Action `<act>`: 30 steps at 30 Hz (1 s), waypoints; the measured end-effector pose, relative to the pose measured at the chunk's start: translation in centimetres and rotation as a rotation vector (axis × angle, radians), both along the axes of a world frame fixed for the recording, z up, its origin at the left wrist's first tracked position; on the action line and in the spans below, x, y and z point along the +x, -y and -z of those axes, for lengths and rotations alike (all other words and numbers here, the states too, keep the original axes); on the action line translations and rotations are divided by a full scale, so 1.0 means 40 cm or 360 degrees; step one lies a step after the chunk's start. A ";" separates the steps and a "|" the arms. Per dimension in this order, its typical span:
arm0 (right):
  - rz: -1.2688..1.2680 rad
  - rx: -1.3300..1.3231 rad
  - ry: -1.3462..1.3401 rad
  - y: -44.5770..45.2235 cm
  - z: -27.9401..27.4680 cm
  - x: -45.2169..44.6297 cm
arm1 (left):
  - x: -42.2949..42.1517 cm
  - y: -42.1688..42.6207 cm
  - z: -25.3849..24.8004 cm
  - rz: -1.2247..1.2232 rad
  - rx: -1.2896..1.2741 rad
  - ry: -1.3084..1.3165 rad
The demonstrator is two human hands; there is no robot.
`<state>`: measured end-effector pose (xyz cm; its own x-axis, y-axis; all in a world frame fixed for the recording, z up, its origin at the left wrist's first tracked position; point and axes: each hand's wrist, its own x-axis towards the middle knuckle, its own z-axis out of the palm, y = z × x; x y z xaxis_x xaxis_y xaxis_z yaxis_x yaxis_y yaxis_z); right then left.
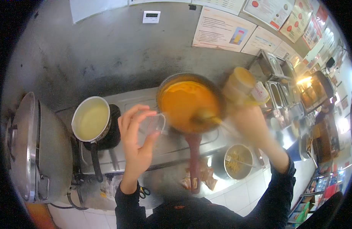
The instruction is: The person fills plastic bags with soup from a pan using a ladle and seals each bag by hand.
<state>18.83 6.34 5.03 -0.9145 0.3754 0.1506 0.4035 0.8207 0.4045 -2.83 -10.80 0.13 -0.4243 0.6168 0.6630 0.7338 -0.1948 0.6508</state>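
Note:
My left hand [139, 135] pinches a small clear plastic cup [156, 124] between thumb and fingers, beside the left rim of a dark pan [162, 86]. Thick orange sauce [189, 103] fills much of that pan. A blurred ladle or spoon [206, 117] sits in the sauce, its pale handle running toward the right. Beyond the pan's right rim is my right hand [246, 116], smeared by motion. A blurred yellowish jar [241, 84] with a white label is right against it; whether the fingers grip the jar cannot be made out.
A saucepan [91, 100] of pale yellow liquid stands left, near a large lidded pot [55, 152]. The pan's reddish handle [194, 164] points toward me. At front right is a bowl [226, 168] with food and a fork. Scissors [144, 192] lie near my left sleeve; metal containers [277, 91] stand right.

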 end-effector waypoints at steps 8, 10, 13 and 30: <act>0.0123 -0.0132 -0.0318 -0.263 0.180 -0.061 | -0.016 0.006 0.029 0.0098 0.0185 0.0461; 0.0312 -0.0205 -0.0302 -0.295 0.223 -0.071 | -0.018 0.007 0.038 0.0084 0.0234 0.0473; 0.0291 -0.0405 -0.0422 -0.291 0.261 -0.078 | -0.025 0.009 0.052 0.0063 0.0323 0.0583; 0.0132 -0.1220 -0.0744 -0.287 0.349 -0.140 | -0.052 -0.004 0.048 0.0046 0.0288 0.0510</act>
<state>13.23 17.84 -8.95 -0.7884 0.5877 0.1817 0.4592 0.7588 -0.4618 -4.90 -10.65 -1.81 -0.6122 0.5165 0.5987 0.4911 -0.3451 0.7998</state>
